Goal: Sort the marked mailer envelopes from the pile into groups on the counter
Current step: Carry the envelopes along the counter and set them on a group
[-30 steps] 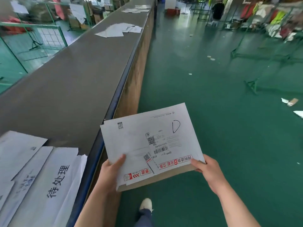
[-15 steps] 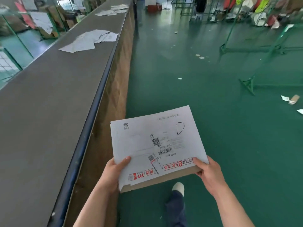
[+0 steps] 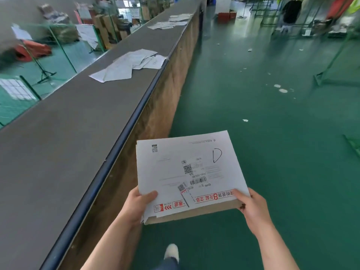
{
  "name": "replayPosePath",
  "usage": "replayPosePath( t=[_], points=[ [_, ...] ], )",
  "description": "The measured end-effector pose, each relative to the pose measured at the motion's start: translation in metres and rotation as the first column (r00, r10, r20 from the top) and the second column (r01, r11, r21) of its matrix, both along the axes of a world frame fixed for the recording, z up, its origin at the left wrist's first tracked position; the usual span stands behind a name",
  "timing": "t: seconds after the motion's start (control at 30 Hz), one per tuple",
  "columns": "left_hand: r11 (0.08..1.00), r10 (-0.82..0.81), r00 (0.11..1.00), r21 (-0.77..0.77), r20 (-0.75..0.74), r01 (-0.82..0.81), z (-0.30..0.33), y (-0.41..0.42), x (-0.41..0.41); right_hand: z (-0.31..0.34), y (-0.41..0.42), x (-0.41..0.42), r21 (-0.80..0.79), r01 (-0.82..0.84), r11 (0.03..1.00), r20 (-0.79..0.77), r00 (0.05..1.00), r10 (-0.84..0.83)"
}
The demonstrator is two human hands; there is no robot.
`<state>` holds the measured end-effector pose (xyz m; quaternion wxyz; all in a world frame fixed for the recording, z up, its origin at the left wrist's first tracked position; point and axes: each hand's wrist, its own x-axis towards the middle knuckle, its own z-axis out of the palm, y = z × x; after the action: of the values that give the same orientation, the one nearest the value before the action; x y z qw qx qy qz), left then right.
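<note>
Both hands grasp the mailer envelope (image 3: 187, 172) marked D — left hand (image 3: 136, 205) and right hand (image 3: 251, 207) pinching its near corners, out over the floor beside the desk (image 3: 68, 133). Light, probably stiff cardboard — best held by its edges. A sorted group (image 3: 130, 65) lies ahead.

A mailer envelope (image 3: 187, 172) was held over the floor (image 3: 272, 152), just right of the counter (image 3: 68, 143), with the left hand (image 3: 136, 206) at its near left corner and the right hand (image 3: 253, 207) at its near right corner. On the counter ahead lay 1 group of envelopes (image 3: 130, 65), and farther along, a second group (image 3: 171, 22). A shoe (image 3: 171, 251) was on the floor below the envelope.
</note>
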<state>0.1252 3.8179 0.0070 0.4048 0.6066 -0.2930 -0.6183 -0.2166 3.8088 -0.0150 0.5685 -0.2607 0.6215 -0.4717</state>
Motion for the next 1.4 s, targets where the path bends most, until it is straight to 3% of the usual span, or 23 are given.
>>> replayPosePath(
  t=[0.1,0.3,0.53,0.83,1.0,1.23,1.4],
  points=[
    [0.997,0.08,0.997,-0.016,0.012,-0.08,-0.018,-0.077,0.005,-0.008,-0.094,0.006,-0.009,-0.071,0.997,-0.039,0.997,0.07],
    [0.988,0.154,0.978,0.03,-0.139,-0.152,-0.03,-0.254,0.022,-0.015,-0.296,0.029,0.027,-0.13,0.991,-0.087,0.987,0.132],
    [0.994,0.108,0.987,0.017,-0.119,-0.107,0.011,-0.461,0.028,0.001,-0.492,0.034,0.044,-0.07,0.997,0.022,0.997,0.069],
    [1.0,-0.001,0.997,0.031,-0.079,0.003,-0.014,-0.723,-0.068,-0.045,-0.713,-0.058,0.075,0.106,0.991,0.102,0.988,-0.114],
    [0.999,-0.051,0.997,0.011,-0.065,0.052,0.013,-0.882,-0.134,-0.031,-0.864,-0.124,0.074,0.131,0.989,0.155,0.978,-0.142],
    [0.998,0.012,0.998,-0.056,-0.06,-0.015,0.042,-1.055,-0.17,0.013,-1.052,-0.155,-0.01,0.111,0.994,0.151,0.983,-0.109],
    [0.991,0.121,0.991,-0.053,-0.064,-0.124,0.016,-1.182,-0.179,0.02,-1.193,-0.163,-0.064,0.11,0.992,0.17,0.981,-0.097]
  ],
)
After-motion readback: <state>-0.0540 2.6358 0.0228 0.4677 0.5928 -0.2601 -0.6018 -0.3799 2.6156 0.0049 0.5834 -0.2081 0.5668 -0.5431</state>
